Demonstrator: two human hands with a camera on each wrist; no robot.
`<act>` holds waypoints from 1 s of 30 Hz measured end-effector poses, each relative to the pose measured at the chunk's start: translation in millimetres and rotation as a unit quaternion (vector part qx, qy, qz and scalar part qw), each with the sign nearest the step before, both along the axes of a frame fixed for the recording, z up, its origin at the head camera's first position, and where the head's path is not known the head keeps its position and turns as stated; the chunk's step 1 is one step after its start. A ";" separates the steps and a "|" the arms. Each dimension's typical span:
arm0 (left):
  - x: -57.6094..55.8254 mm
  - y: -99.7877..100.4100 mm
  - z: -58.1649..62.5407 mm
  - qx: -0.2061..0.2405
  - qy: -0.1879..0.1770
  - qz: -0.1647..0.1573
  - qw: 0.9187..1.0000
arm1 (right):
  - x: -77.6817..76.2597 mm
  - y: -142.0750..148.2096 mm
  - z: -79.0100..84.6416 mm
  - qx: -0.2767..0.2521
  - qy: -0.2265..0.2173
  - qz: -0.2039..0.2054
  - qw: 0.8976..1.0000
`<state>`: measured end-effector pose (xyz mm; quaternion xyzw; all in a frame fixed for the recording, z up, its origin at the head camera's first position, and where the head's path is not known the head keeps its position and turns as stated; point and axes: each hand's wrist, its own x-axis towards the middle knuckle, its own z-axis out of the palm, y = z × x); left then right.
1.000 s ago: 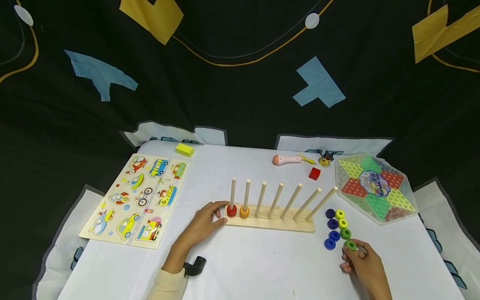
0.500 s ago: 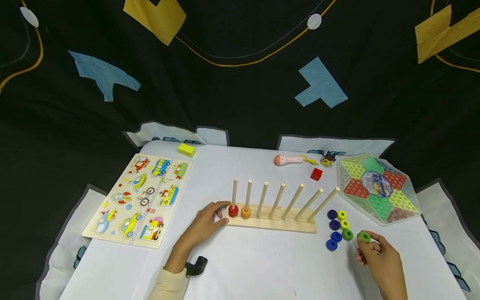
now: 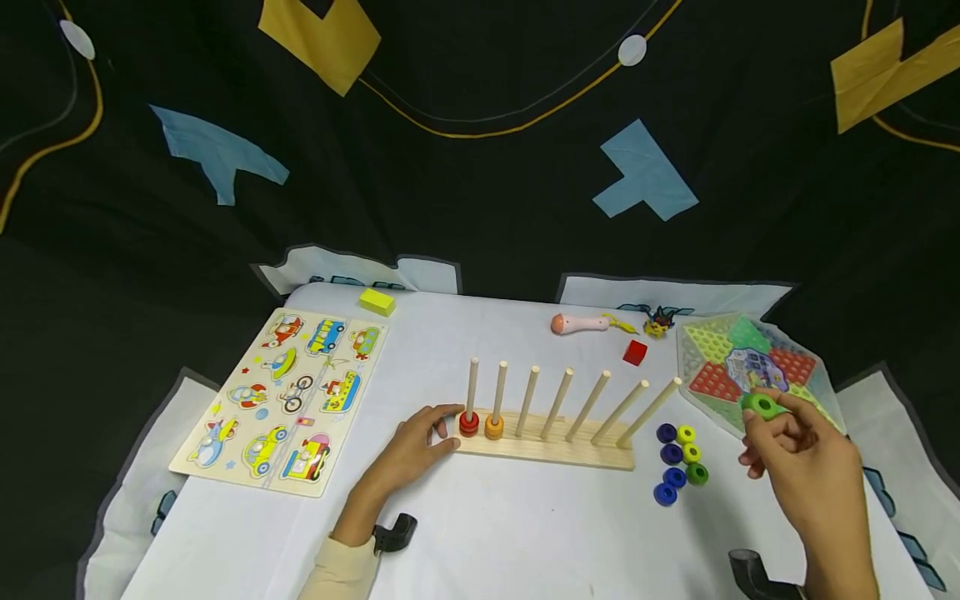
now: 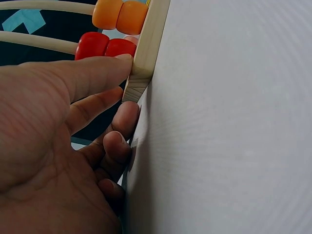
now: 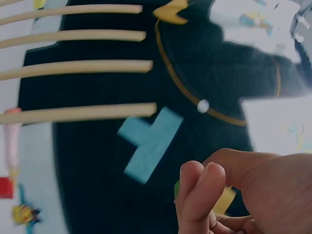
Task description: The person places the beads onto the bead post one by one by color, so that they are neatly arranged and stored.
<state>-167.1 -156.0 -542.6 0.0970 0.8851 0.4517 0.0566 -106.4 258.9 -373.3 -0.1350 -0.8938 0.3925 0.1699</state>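
Note:
A wooden peg stand (image 3: 551, 450) with a row of upright pegs lies mid-table. Red beads (image 4: 91, 46) sit on its leftmost peg, orange beads (image 4: 106, 14) on the neighbouring one; the other pegs are bare. My left hand (image 3: 412, 446) holds the stand's left end between thumb and fingers. Raised over the table at right, my right hand (image 3: 813, 467) pinches a green bead (image 3: 763, 406), mostly hidden behind the fingers in the right wrist view. Below and left of it lie loose dark blue beads (image 3: 667, 432), yellow beads (image 3: 686, 434), blue beads (image 3: 665, 495) and one green bead.
At left lies a picture puzzle board (image 3: 262, 400), with a yellow block (image 3: 377, 302) behind it. Toward the back are a pink toy microphone-shaped stick (image 3: 581, 324), a red cube (image 3: 634, 352) and a small figure (image 3: 658, 322). A hexagonal star-patterned game board (image 3: 712, 379) lies back right.
My right hand has picked up one green bead from the loose group and lifted it up and to the right. The left hand stays at the stand's end.

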 end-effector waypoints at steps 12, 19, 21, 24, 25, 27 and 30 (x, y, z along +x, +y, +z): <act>1.5 -0.2 0.7 -0.002 0.009 -0.009 1.000 | -22.4 -59.5 31.4 0.000 0.039 0.170 0.985; 1.6 -0.1 0.8 -0.008 0.015 -0.011 1.000 | -38.9 -98.3 29.7 -0.030 0.029 0.255 0.966; 1.8 0.2 1.5 -0.007 0.011 -0.010 1.000 | -42.0 -108.2 29.1 -0.034 0.017 0.274 0.961; 1.8 0.3 2.2 -0.005 0.009 -0.008 1.000 | -45.1 -121.3 27.6 -0.031 0.004 0.299 0.954; 1.9 0.2 2.4 -0.006 0.008 -0.007 1.000 | -45.7 -125.1 26.8 -0.034 0.000 0.306 0.951; 1.7 -0.3 2.3 -0.006 0.010 -0.007 1.000 | -46.8 -131.5 25.2 -0.042 -0.003 0.321 0.946; 1.1 -1.3 2.3 -0.010 0.010 -0.008 1.000 | -48.3 -138.8 22.8 -0.054 -0.010 0.336 0.940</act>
